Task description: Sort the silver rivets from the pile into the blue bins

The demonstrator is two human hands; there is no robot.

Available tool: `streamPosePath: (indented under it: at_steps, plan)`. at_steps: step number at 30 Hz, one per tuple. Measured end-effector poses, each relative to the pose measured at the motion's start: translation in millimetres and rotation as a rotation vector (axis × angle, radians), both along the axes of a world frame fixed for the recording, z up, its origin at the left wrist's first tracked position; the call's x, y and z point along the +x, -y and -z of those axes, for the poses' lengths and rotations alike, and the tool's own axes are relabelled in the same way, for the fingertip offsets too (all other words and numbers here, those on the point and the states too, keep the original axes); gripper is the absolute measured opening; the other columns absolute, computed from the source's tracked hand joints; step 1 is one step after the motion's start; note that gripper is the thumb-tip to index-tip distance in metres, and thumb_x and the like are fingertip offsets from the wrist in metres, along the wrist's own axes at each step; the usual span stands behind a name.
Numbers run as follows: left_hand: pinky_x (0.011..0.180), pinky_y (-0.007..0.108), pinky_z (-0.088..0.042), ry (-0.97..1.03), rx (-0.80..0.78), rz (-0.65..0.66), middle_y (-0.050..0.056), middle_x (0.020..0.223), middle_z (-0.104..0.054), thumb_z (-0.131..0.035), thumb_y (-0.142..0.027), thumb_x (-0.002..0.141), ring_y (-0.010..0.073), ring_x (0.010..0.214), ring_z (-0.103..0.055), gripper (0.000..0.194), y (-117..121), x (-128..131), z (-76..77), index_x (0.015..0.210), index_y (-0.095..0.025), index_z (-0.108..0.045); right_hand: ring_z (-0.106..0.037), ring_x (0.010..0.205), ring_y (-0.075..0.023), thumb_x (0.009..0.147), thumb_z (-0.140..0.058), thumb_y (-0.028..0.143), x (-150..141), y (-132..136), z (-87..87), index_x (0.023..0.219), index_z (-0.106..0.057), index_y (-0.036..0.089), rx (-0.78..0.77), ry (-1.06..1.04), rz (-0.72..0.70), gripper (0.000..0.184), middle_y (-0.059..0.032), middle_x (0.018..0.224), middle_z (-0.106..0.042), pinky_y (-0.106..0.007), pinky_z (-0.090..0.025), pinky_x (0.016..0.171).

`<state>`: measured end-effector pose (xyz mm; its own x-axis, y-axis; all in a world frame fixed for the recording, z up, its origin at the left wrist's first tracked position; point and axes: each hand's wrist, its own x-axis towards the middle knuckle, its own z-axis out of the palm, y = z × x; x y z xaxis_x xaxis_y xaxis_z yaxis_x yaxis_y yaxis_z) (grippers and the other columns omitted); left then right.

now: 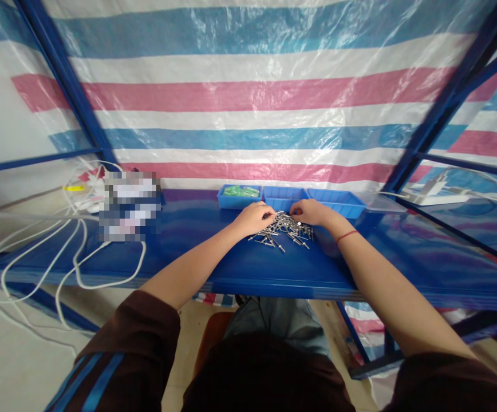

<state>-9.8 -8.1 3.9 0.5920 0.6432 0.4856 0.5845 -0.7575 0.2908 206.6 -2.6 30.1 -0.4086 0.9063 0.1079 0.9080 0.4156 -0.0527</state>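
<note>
A loose heap of silvery blind rivets (289, 232) lies on the blue tabletop (231, 257). My left hand (255, 217) rests at the heap's left back side, its fingers curled together over the metal pieces. On the opposite side, my right hand (311, 212) has its fingertips pinched at the heap's back right. What either hand has between its fingers is too small to make out. Right behind the hands stand three blue bins in a row: the left bin (236, 202) contains green packets (242, 191), then come a middle bin (285, 196) and a right bin (338, 201).
White cables (81, 269) loop over the table's left end and hang off its edge. A blurred-out patch (128, 206) covers items there. Blue frame posts (66, 80) flank the table, with striped sheeting (252, 94) behind. A white power strip (440, 191) lies at the right.
</note>
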Motion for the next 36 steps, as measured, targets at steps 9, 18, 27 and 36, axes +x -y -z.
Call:
streamPosePath:
  at_steps: [9, 18, 27, 36]
  plan:
    - [0.087, 0.033, -0.047, -0.015, -0.019, 0.013, 0.006, 0.091, -0.067, -0.055, -0.021, 0.085, 0.0188, 0.093, -0.06, 0.016, 5, 0, -2.7, 0.087, -0.018, -0.07, -0.065, 0.078, -0.02, 0.079, -0.055, 0.02, -1, 2, -2.4, 0.092, -0.075, 0.018, 0.007, 0.004, -0.055, 0.024, -0.0064, 0.087, -0.073, -0.027, -0.044, 0.07]
    - [0.088, 0.034, -0.047, -0.014, -0.019, 0.026, 0.006, 0.091, -0.066, -0.055, -0.022, 0.085, 0.0193, 0.095, -0.06, 0.015, 4, 0, -2.4, 0.086, -0.019, -0.07, -0.063, 0.074, -0.0176, 0.074, -0.058, 0.017, -4, 8, -5.5, 0.093, -0.07, 0.015, -0.045, -0.052, 0.003, 0.022, -0.0064, 0.085, -0.07, -0.024, -0.044, 0.065]
    - [0.086, 0.032, -0.047, -0.031, -0.023, 0.029, 0.006, 0.091, -0.066, -0.054, -0.021, 0.086, 0.0185, 0.094, -0.059, 0.016, 5, 0, -3.8, 0.088, -0.018, -0.07, -0.064, 0.084, -0.0187, 0.069, -0.056, 0.009, 9, 6, -8.8, 0.088, -0.069, 0.015, -0.114, -0.136, -0.04, 0.024, -0.0072, 0.091, -0.07, -0.025, -0.048, 0.075]
    - [0.087, 0.033, -0.047, -0.041, -0.032, 0.032, 0.006, 0.094, -0.065, -0.055, -0.022, 0.086, 0.0186, 0.095, -0.059, 0.016, 7, 0, -4.6, 0.09, -0.018, -0.07, -0.065, 0.079, -0.0208, 0.072, -0.06, 0.022, 7, 9, -12.9, 0.107, -0.069, 0.013, -0.268, -0.152, -0.036, 0.037, -0.0087, 0.094, -0.071, -0.029, -0.049, 0.071]
